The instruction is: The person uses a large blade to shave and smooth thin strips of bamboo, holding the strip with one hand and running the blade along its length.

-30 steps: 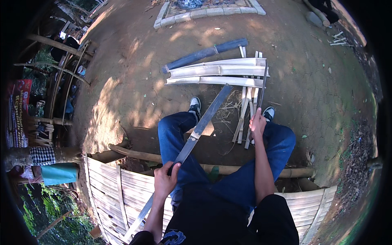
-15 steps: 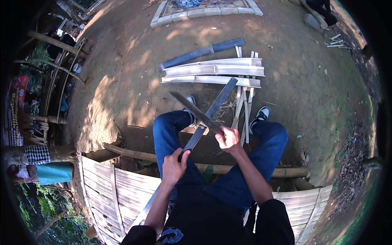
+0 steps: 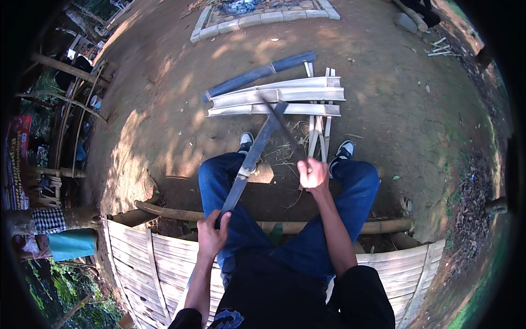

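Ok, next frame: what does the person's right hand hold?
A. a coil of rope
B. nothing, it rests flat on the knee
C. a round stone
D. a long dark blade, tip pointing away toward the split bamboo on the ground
D: the right hand is closed on the handle of a long dark blade that angles up toward the split bamboo halves, while the left hand grips a long bamboo strip.
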Motion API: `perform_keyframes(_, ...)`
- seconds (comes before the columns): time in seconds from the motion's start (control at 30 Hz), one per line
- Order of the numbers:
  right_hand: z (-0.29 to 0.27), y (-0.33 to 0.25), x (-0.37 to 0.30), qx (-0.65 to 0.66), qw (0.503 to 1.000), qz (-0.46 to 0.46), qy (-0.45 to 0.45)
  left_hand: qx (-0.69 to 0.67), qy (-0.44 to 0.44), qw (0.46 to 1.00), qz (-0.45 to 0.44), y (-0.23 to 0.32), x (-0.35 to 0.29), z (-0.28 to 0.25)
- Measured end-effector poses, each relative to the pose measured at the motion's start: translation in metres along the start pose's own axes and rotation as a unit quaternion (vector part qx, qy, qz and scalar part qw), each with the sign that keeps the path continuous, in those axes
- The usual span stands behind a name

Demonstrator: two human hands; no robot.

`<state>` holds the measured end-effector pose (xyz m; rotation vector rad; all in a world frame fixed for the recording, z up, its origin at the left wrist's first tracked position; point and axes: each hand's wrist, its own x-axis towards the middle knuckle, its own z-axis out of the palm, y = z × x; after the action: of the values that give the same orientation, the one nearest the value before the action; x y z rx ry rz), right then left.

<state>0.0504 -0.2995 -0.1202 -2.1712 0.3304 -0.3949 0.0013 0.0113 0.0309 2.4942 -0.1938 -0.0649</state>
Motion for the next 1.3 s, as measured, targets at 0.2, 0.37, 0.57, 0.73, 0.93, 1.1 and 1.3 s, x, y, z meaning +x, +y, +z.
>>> perform_keyframes(0.2, -0.014, 0.067, 0.035, 0.359, 0.838, 0.376, 0.165, -0.031, 0.011, 0.999, -0.018, 0.003, -0.021, -0.025)
perform_keyframes(0.37, -0.029, 0.034, 0.020, 0.448, 0.807, 0.343, 0.172, 0.013, 0.013, 0.998, -0.055, -0.005, -0.004, -0.008)
perform_keyframes(0.57, -0.010, 0.029, 0.000, 0.420, 0.880, 0.206, 0.079, -0.007, -0.006, 0.998, -0.057, -0.002, 0.004, 0.015)
perform_keyframes(0.73, 0.002, -0.004, -0.025, 0.290, 0.956, -0.022, -0.046, -0.096, -0.012, 0.994, -0.060, 0.002, 0.011, 0.031)
perform_keyframes(0.93, 0.007, -0.070, -0.042, 0.133, 0.967, -0.112, -0.186, -0.107, -0.001, 0.993, -0.047, 0.016, 0.019, 0.037)
perform_keyframes(1.1, 0.020, -0.083, -0.055, 0.242, 0.947, -0.075, -0.195, -0.053, -0.053, 0.996, -0.056, 0.018, 0.019, 0.044)
perform_keyframes(1.3, 0.047, -0.087, -0.073, 0.444, 0.884, 0.022, -0.148, -0.060, -0.075, 0.993, -0.063, 0.030, 0.022, 0.052)
